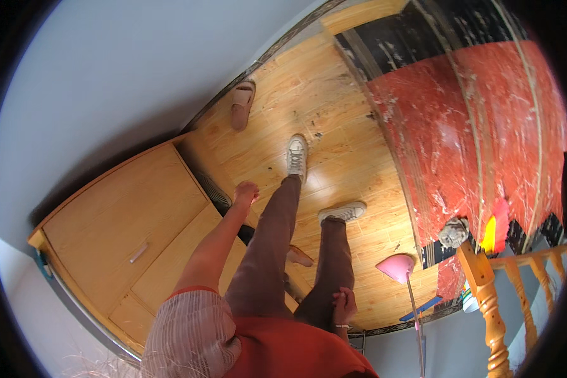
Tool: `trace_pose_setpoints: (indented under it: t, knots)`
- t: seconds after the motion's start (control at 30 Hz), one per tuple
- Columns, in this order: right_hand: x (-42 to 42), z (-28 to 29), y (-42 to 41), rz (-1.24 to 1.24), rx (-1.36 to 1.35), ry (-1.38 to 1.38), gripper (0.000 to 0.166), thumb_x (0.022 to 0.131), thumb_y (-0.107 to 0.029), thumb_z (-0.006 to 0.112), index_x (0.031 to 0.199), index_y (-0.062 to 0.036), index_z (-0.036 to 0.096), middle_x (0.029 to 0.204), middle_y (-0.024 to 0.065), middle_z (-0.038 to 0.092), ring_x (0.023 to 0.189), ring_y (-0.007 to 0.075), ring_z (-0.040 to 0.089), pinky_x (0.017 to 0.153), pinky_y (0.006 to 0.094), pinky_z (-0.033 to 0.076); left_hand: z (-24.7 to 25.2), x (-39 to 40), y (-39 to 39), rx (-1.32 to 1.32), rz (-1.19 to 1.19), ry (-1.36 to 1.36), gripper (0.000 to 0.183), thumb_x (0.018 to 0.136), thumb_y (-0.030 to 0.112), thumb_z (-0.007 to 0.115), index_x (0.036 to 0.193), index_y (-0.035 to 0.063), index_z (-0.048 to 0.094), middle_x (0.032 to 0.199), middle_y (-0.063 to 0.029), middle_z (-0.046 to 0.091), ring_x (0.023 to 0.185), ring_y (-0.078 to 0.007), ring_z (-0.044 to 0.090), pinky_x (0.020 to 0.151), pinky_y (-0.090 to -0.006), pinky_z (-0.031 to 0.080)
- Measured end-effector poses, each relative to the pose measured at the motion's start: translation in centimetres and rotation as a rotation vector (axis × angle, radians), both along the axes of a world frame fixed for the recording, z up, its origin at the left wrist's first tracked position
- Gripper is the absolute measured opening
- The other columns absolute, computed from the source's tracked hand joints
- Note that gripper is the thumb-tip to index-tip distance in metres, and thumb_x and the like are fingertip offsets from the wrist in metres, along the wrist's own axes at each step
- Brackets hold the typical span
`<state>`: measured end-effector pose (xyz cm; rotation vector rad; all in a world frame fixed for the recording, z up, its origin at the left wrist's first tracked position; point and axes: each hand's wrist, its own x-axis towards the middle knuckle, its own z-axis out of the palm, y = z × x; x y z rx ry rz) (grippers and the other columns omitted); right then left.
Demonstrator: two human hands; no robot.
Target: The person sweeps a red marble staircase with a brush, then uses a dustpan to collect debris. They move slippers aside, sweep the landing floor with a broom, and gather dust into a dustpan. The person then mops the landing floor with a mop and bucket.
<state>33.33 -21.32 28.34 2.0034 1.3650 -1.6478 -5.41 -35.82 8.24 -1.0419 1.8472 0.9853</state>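
Observation:
My left hand hangs in front of the wooden cabinet, its fingers curled, with nothing visible in it. Close to my thigh is my right hand, with a light band at the wrist; its fingers are bent and I cannot tell whether they enclose anything. Below me, one white lace-up sneaker points ahead on the wood-look floor, and the other sneaker is turned sideways. A pink-brown slide sandal lies near the wall, and another sandal is partly hidden by my leg.
Red and black marbled stairs rise at one side, beside a turned wooden railing. A long-handled pink dustpan and a blue-headed floor tool stand near the railing. A grey cloth-like thing rests by the newel post.

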Motion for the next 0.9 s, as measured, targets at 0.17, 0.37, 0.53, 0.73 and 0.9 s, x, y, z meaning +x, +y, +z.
trace_pose_setpoints:
  t: [0.17, 0.37, 0.53, 0.73, 0.9]
  knots:
    - [-2.6, -0.3, -0.8, 0.076, -0.022, -0.114, 0.014, 0.089, -0.011, 0.049, 0.096, -0.0063, 0.061, 0.073, 0.0047, 0.063, 0.061, 0.0108, 0.057, 0.056, 0.0249, 0.046, -6.7, -9.0, 3.6, 0.218, 0.011, 0.034, 0.021, 0.087, 0.006, 0.052, 0.107, 0.0044, 0.048, 0.093, -0.0098, 0.056, 0.061, -0.019, 0.058, 0.045, -0.0268, 0.042]
    - [-8.3, -0.6, -0.6, 0.432, 0.06, -0.234, 0.011, 0.083, -0.008, 0.053, 0.088, -0.0035, 0.062, 0.071, 0.009, 0.062, 0.064, 0.0195, 0.061, 0.06, 0.0312, 0.048, -17.2, -19.3, 2.5, 0.324, 0.472, 0.088, 0.041, 0.091, 0.016, 0.051, 0.126, 0.0033, 0.035, 0.101, -0.0148, 0.054, 0.069, -0.0288, 0.061, 0.058, -0.0323, 0.055]
    - [-9.9, -0.6, -1.3, 0.391, -0.05, -0.32, 0.011, 0.081, -0.005, 0.052, 0.087, -0.0029, 0.062, 0.071, 0.0093, 0.062, 0.065, 0.0205, 0.061, 0.06, 0.0318, 0.048, -21.7, -23.0, 4.1, 0.439, 0.592, 0.255, 0.041, 0.088, 0.012, 0.052, 0.126, 0.0032, 0.036, 0.112, -0.0162, 0.05, 0.095, -0.0306, 0.056, 0.073, -0.0389, 0.056]
    - [-12.3, -1.0, -0.6, 0.372, -0.092, -0.301, 0.013, 0.083, -0.004, 0.049, 0.087, -0.0028, 0.062, 0.074, 0.0095, 0.062, 0.061, 0.0165, 0.06, 0.057, 0.0289, 0.048, -24.6, -24.9, 3.8, 0.77, 0.752, 0.278, 0.031, 0.081, 0.001, 0.054, 0.111, -0.0025, 0.047, 0.109, -0.0147, 0.053, 0.094, -0.031, 0.056, 0.079, -0.042, 0.055]
    - [-10.8, -0.9, -0.8, 0.379, -0.065, -0.26, 0.013, 0.083, -0.004, 0.049, 0.087, -0.0027, 0.061, 0.077, 0.0093, 0.062, 0.06, 0.0157, 0.059, 0.057, 0.0281, 0.048, -24.0, -21.6, 5.7, 0.75, 0.675, 0.252, 0.019, 0.081, 0.006, 0.059, 0.099, 0.0029, 0.056, 0.094, -0.0096, 0.06, 0.087, -0.0256, 0.058, 0.075, -0.0382, 0.056]
